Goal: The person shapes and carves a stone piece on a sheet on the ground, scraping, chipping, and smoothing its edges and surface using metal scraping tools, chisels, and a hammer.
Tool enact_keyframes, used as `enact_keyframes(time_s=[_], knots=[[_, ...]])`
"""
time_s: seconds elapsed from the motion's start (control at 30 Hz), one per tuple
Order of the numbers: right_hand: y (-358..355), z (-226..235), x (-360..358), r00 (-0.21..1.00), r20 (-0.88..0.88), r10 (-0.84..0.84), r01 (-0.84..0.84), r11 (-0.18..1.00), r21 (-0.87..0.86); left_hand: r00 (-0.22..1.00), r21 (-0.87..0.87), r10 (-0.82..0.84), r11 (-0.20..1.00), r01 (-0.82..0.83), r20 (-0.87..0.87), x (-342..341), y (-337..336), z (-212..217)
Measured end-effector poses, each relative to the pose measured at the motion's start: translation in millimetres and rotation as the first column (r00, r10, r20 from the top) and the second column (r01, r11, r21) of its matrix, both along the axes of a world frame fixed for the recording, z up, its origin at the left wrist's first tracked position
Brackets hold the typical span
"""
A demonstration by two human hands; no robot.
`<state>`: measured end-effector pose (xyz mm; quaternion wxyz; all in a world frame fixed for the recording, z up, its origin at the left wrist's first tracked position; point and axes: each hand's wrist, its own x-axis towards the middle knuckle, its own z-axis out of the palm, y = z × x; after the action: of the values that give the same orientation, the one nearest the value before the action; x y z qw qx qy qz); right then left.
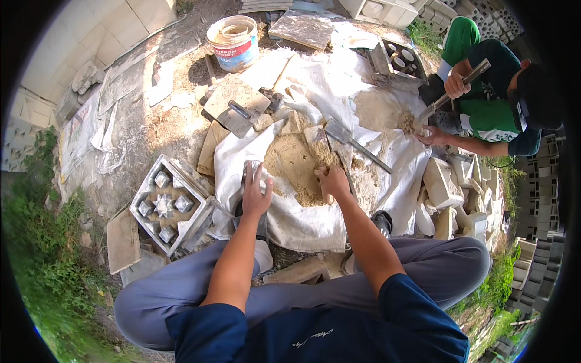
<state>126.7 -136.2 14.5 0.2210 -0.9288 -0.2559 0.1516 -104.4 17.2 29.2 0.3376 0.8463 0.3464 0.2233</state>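
Note:
Sandy mortar (290, 160) lies heaped on a white woven sack (296, 221) in front of me. My left hand (257, 193) is at its left edge, fingers stretched out over a grey flat piece (249, 171) that they partly cover. At the mortar's right side, my right hand (333, 181) is closed, fingers pinched together low over the heap. What it grips is mostly hidden. Just beyond it stands a mortar-smeared flat block (317, 140). A long metal bar tool (360, 145) lies to the right of that block.
At left sits a square mold with star shapes (163, 206). Farther off are a steel float (238, 109), a paint bucket (233, 51) and a mold with round cores (400, 60). At right, a co-worker (484, 91) holds a bar tool (457, 88) beside broken blocks (445, 181).

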Motion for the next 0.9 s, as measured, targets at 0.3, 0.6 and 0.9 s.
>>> enact_keyframes(time_s=[0.3, 0.6, 0.9], knots=[[-17.0, 46.1, -17.4, 0.991, -0.110, 0.071, -0.067, 0.997, 0.034, 0.988, 0.003, -0.007, 1.000, 0.008, -0.155, -8.3, -4.3, -4.0], [-62.3, 36.7, -48.4, 0.985, -0.132, -0.108, 0.106, 0.994, -0.029, 0.936, 0.127, -0.072, 0.984, 0.122, -0.344, -2.0, -4.0, -8.9], [-47.1, 33.9, -72.6, 0.904, -0.424, 0.058, -0.032, 0.997, 0.068, 0.893, 0.133, -0.110, 0.974, 0.185, -0.437, 4.3, -6.2, -11.6]])
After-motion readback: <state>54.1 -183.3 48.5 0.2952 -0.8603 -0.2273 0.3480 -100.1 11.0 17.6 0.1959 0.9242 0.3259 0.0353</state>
